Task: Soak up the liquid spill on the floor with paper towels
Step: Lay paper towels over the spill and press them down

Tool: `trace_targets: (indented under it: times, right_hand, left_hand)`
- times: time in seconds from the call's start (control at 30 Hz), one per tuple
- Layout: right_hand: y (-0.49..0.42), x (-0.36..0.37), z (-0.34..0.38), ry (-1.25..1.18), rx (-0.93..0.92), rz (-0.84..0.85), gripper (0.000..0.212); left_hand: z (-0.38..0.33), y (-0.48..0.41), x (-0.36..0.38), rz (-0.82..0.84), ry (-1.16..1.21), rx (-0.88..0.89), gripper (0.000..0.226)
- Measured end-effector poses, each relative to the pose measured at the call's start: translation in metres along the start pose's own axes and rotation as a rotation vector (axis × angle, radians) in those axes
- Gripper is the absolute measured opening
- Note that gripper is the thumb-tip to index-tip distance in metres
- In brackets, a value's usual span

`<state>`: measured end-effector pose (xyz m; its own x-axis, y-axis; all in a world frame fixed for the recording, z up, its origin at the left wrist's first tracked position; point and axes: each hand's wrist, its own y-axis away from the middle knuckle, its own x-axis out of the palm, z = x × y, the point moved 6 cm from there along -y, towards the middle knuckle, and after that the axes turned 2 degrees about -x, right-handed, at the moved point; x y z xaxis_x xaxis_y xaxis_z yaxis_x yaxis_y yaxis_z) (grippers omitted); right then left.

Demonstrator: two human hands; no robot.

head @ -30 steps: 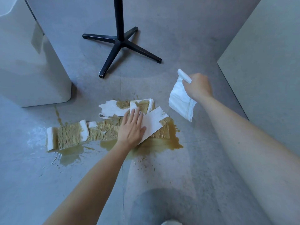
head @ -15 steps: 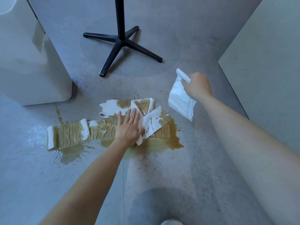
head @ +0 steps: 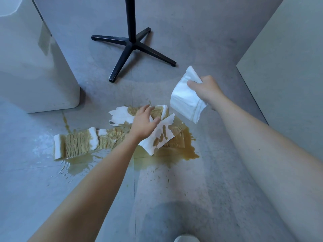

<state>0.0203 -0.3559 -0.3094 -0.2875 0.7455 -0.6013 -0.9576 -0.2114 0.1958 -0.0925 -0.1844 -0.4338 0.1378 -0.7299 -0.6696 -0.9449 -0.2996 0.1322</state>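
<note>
From the head camera, your left hand [head: 145,123] is low over the middle of the spill [head: 186,149]. Its fingers are curled and the thumb lies across a stained sheet [head: 161,136], which it seems to pinch, with one corner of the sheet lifted. Your right hand [head: 207,89] is up and to the right, closed tight on a clean wad [head: 186,101] of paper towel that hangs clear of the floor [head: 192,189].

The brown puddle spreads left to right in front of you. A soaked strip [head: 78,144] covers its left part and another half-wet towel [head: 122,116] lies at the far edge. The wettest open patch looks to be the right and near rim, just past the stained sheet.

To do this step well, lay that sheet flat again with its dry side down and press with a flat palm. Don't drag it, as dragging would smear the liquid outward. Then bring the clean wad down on the bare right rim and hold it there to drink. Work from the edges inward, and keep clear of the black stand [head: 132,44] and the white bin [head: 35,67].
</note>
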Motion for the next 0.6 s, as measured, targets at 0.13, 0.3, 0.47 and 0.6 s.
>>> trace_targets:
  times: [0.13, 0.3, 0.47, 0.6]
  right_hand:
    - [0.003, 0.01, 0.006, -0.353, 0.097, 0.064, 0.012]
    - [0.006, 0.017, 0.015, -0.474, 0.126, 0.101, 0.01]
    - [0.004, 0.013, 0.007, -0.188, 0.152, 0.009, 0.015]
    - [0.009, 0.01, 0.004, 0.111, 0.096, 0.015, 0.022]
  left_hand:
    - [-0.018, 0.011, 0.015, 0.342, 0.822, -0.265, 0.047]
    - [-0.041, 0.015, 0.007, 0.442, 1.267, -0.244, 0.031]
    - [-0.046, 0.015, -0.015, 0.289, 1.309, -0.204, 0.014]
    - [-0.046, 0.016, -0.027, 0.209, 1.223, -0.16, 0.027]
